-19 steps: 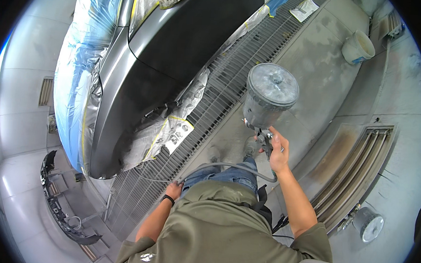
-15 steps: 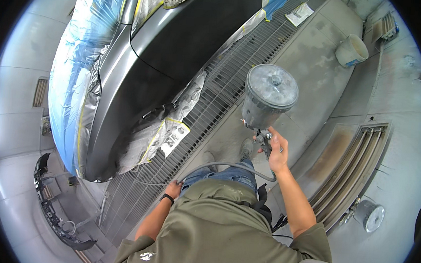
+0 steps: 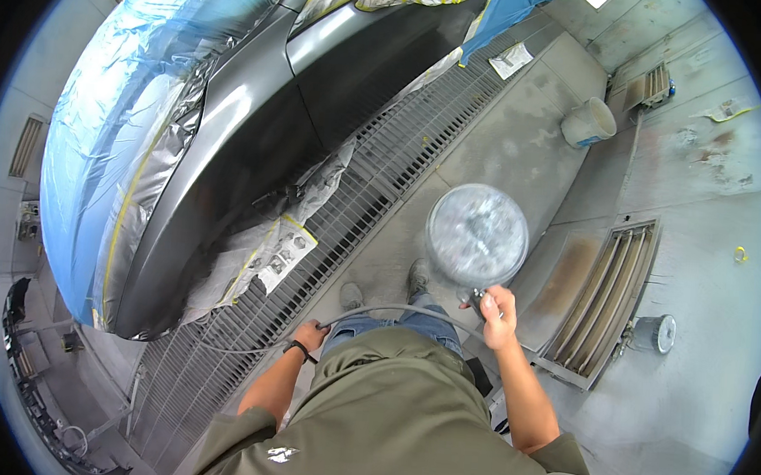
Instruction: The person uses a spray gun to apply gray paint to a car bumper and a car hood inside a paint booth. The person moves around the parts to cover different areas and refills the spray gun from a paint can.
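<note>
My right hand point(image 3: 500, 318) is closed round the handle of a spray gun, held out in front of my body. The gun's round, paint-smeared cup point(image 3: 476, 235) is on top and hides most of the gun body. A grey air hose point(image 3: 385, 308) runs across my legs from the right side to my left hand point(image 3: 309, 334), whose fingers are closed on it at my left hip. Left of the gun stands a dark grey car body point(image 3: 240, 116), partly covered in blue masking film point(image 3: 106, 160), with masking paper point(image 3: 288, 254) taped along its lower edge.
Metal floor grating point(image 3: 375, 176) runs beside the car. A white bucket point(image 3: 589, 123) stands by the right wall, near a louvred vent point(image 3: 601, 299). A second spray cup point(image 3: 655, 333) hangs beyond the vent. At far left is a black bumper part point(image 3: 20, 363).
The spray gun has come lower and nearer to me, its cup now seen more from above. My view has shifted, and the car sits farther left. Both hands keep their hold.
</note>
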Demonstrator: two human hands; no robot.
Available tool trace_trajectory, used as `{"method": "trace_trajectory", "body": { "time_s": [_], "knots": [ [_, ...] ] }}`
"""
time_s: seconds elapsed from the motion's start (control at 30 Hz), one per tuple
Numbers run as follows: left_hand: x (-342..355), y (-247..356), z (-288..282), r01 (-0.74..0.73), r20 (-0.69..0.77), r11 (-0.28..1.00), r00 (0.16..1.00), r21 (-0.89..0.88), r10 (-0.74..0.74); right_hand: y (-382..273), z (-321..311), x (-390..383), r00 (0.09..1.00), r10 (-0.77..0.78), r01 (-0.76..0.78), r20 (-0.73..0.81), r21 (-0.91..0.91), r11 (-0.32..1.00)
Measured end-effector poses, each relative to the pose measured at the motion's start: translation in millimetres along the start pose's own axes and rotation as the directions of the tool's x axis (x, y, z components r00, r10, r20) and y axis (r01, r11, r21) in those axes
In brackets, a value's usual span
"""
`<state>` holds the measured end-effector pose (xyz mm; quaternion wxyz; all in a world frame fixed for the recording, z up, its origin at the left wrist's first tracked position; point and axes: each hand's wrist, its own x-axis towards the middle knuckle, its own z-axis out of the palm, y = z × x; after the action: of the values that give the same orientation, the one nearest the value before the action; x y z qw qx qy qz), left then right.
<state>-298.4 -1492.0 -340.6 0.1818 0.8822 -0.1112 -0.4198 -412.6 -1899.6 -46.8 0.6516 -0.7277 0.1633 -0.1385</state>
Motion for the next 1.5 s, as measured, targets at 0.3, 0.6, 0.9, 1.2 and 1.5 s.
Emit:
{"method": "trace_trajectory", "body": {
  "time_s": [0.3,0.6,0.9,1.2,1.5],
  "knots": [
    [1.6,-24.0,21.5,0.015,0.077,0.999,0.997,-0.035,-0.012,-32.6,41.1,-25.4,0.978,0.099,-0.083,0.183,-0.096,0.992],
    [-25.7,-36.6,26.4,-0.021,-0.020,0.996,1.000,-0.086,0.019,-11.7,35.3,-15.2,0.978,-0.029,0.028,0.206,0.008,1.000],
    [-96.6,-2.9,21.8,0.028,-0.034,0.961,0.999,-0.274,-0.039,30.6,-1.4,3.4,0.981,-0.073,0.041,0.179,0.175,0.984],
    [-119.3,36.3,10.0,0.197,-0.452,0.953,0.845,-0.232,-0.285,120.2,-9.8,61.5,1.000,0.024,-0.029,0.019,0.391,0.920],
    [40.7,-2.6,21.2,0.002,-0.784,0.993,0.614,-0.118,-0.094,299.1,40.3,142.8,0.993,0.092,-0.064,-0.076,0.313,0.948]
  ]
}}
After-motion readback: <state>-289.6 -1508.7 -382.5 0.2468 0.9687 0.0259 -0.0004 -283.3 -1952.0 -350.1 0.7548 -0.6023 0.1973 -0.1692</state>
